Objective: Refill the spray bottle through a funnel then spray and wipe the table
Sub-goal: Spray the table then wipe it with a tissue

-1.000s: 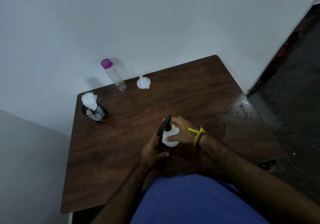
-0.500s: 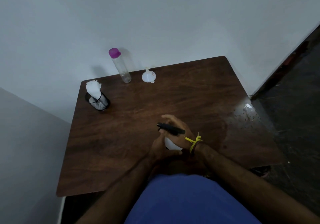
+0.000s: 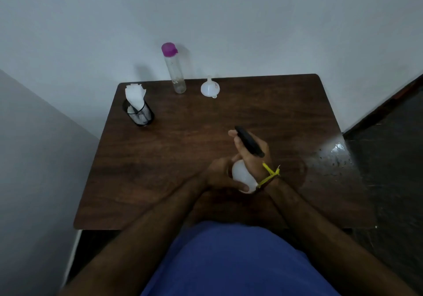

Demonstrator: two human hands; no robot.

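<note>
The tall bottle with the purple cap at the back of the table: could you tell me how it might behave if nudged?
The tall bottle is narrow and stands upright, so it would probably tip easily. It looks clear and nearly empty, so likely light. Its round body would probably roll once down.

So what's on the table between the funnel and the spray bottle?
Nothing: the head view shows only bare brown table between the white funnel and the spray bottle.
</note>
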